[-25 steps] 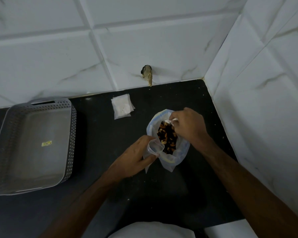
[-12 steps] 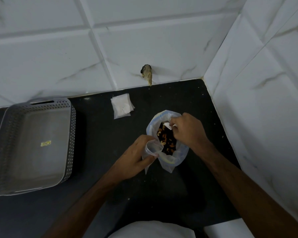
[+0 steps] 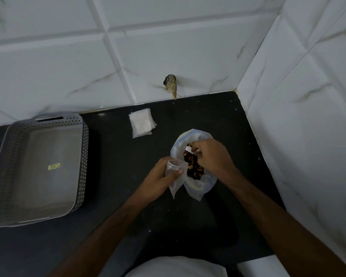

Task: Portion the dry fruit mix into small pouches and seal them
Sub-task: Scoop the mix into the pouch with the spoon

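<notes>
A large clear bag [image 3: 196, 188] stands open on the black counter, holding the dark and orange dry fruit mix [image 3: 194, 168]. My right hand [image 3: 212, 156] reaches into its mouth with fingers closed around a small white scoop [image 3: 188, 149], mostly hidden. My left hand [image 3: 160, 180] grips a small clear pouch [image 3: 175, 172] by its side, mouth held open and pressed against the big bag's left edge. The pouch looks empty. A stack of flat spare pouches [image 3: 141, 122] lies farther back on the counter.
A grey perforated plastic basket [image 3: 82, 156] with a yellow sticker inside sits at the left. White tiled walls close the back and the right side. The black counter [image 3: 128, 216] spreads around the bag. A hole with residue [image 3: 171, 84] marks the back wall.
My right hand has pushed down and left, deeper into the big bag. My left hand has shifted the small pouch slightly, keeping it against the bag.
</notes>
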`<state>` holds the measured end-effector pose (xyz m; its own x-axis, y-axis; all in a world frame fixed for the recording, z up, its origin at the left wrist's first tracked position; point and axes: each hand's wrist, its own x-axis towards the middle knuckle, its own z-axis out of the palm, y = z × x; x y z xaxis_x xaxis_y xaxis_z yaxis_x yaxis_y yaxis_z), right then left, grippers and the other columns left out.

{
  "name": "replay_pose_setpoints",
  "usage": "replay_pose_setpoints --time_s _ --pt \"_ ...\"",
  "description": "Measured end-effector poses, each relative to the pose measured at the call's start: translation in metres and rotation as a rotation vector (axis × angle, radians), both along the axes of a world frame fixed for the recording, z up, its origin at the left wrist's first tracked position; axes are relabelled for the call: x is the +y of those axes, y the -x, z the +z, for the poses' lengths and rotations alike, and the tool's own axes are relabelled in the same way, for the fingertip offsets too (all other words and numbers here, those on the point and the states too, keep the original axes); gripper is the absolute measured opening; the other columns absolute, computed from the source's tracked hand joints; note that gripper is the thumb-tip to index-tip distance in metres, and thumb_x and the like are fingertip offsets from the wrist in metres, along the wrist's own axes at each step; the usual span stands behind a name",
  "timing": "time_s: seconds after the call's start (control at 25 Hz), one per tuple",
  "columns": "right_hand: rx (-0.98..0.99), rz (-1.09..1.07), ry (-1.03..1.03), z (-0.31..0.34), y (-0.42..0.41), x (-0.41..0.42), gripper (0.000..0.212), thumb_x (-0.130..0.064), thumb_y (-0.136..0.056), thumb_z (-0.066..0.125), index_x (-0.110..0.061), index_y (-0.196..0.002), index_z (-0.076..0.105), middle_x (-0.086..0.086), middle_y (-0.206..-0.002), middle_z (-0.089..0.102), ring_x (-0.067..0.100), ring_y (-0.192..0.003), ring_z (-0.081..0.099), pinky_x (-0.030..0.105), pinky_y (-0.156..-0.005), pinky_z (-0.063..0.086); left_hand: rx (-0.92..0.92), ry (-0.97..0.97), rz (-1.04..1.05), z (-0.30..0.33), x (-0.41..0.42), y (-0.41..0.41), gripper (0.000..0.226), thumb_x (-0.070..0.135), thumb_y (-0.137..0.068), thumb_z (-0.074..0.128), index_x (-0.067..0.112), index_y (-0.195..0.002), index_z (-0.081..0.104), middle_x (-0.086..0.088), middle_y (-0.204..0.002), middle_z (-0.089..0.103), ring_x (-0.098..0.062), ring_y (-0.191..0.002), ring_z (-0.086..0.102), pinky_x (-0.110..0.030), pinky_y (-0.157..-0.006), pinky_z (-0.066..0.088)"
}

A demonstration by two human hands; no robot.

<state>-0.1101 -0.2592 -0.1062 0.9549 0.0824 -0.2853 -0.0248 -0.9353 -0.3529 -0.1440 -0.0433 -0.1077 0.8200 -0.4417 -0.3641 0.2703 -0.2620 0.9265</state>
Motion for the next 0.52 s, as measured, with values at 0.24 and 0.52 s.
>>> replay_pose_setpoints --time_s 0.24,0.52 --pt "0.015 -0.145 -0.177 0.011 -0.001 0.002 0.014 -0.014 -0.089 0.068 -0.026 -0.091 0.073 -0.014 -0.086 0.07 0.005 -0.087 0.067 0.031 -0.089 0.057 -0.008 -0.002 0.028 0.0 0.002 0.003 0.02 0.028 -0.097 0.066 0.034 -0.116 0.062 -0.003 -0.124 0.058 -0.018 -0.114 0.063 -0.044 -0.098 0.055" --pt "0.078 -0.125 -0.105 0.011 0.0 0.003 0.015 -0.02 -0.092 0.065 -0.032 -0.084 0.066 -0.016 -0.081 0.062 0.006 -0.092 0.063 0.038 -0.1 0.049 -0.062 -0.01 0.089 0.013 0.004 0.004 0.018 0.026 -0.098 0.062 0.037 -0.112 0.062 0.001 -0.127 0.055 -0.009 -0.113 0.062 -0.033 -0.094 0.055"
